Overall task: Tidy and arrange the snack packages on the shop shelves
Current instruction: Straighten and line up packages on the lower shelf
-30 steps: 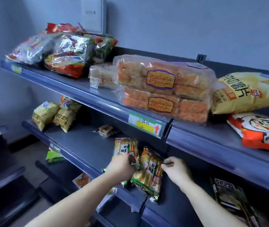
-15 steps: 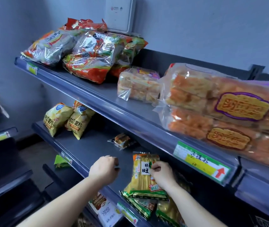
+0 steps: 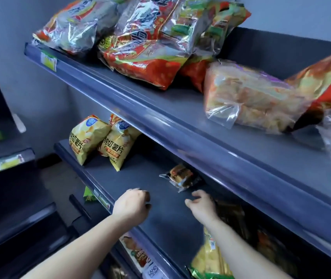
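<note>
Grey wall [image 3: 39,93] behind; yellow-green price label [image 3: 48,61], upper left; brownish floor [image 3: 59,182], lower left.

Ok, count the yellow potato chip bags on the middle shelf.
2: side by side at the shelf's left end, left bag and right bag. An orange corner behind may be a third.
</note>
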